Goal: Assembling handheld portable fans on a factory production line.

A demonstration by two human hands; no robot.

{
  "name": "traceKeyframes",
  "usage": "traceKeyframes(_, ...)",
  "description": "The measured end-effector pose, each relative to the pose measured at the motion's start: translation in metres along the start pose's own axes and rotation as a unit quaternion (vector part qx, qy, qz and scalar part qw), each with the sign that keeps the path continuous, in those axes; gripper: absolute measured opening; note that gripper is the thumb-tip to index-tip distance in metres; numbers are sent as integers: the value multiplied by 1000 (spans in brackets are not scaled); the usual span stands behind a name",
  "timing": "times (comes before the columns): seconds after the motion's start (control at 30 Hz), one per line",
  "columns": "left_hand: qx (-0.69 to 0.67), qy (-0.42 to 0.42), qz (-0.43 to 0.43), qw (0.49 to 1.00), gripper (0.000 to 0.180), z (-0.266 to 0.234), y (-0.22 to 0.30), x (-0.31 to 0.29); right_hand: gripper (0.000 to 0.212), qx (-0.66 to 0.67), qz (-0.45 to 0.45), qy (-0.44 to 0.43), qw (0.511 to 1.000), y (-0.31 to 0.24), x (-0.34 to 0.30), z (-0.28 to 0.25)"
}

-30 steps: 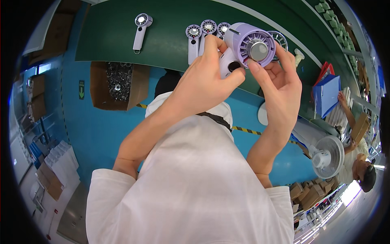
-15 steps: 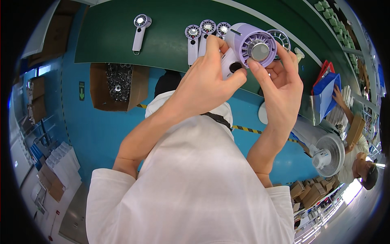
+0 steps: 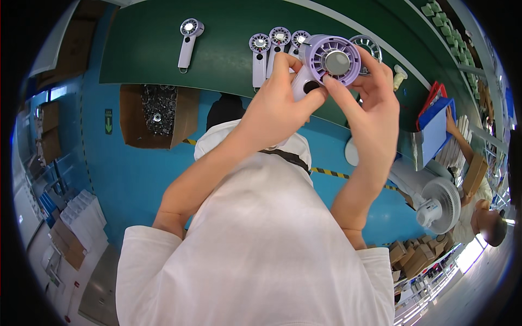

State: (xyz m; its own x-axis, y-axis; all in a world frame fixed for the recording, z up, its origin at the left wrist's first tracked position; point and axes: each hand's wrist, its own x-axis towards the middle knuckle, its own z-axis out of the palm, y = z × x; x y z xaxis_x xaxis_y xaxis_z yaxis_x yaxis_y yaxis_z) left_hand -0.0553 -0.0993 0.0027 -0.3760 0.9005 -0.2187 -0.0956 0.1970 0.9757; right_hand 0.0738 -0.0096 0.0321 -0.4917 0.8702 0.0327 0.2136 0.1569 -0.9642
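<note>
A light purple handheld fan is raised over the near edge of the bench, its round face with a silver centre turned toward me. My left hand is closed around its handle, with the thumb beside a dark oval spot. My right hand grips the fan head, thumb on the lower rim and index finger at the right side. Behind those fingers shows a silver spoked ring; they partly hide how it is held. Several similar fans lie side by side just left of the held one.
Another purple fan lies farther left on the green bench. A cardboard box of metallic rings stands below its edge. Red and blue bins, a white standing fan and a co-worker with a carton are at right.
Both hands have shifted slightly left with the handheld fan, and its face has turned a little. The silver ring has moved left along with my right hand.
</note>
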Motion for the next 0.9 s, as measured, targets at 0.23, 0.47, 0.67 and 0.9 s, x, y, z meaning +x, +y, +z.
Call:
traceKeyframes(0.23, -48, -37, -72, 996, 49, -8, 9, 1, 33, -144, -219, 126, 957, 2, 10, -1)
traceKeyframes(0.47, 13, -13, -15, 1000, 48, -5, 5, 0, 23, -212, -263, 100, 936, 3, 9, 10)
traceKeyframes(0.67, 41, -5, -30, 999, 47, -6, 6, 2, 20, -231, -291, 106, 922, 10, 13, 15)
traceKeyframes(0.9, 11, 0, -46, 999, 46, -6, 2, 0, 19, -227, -241, 115, 937, 12, 9, 20)
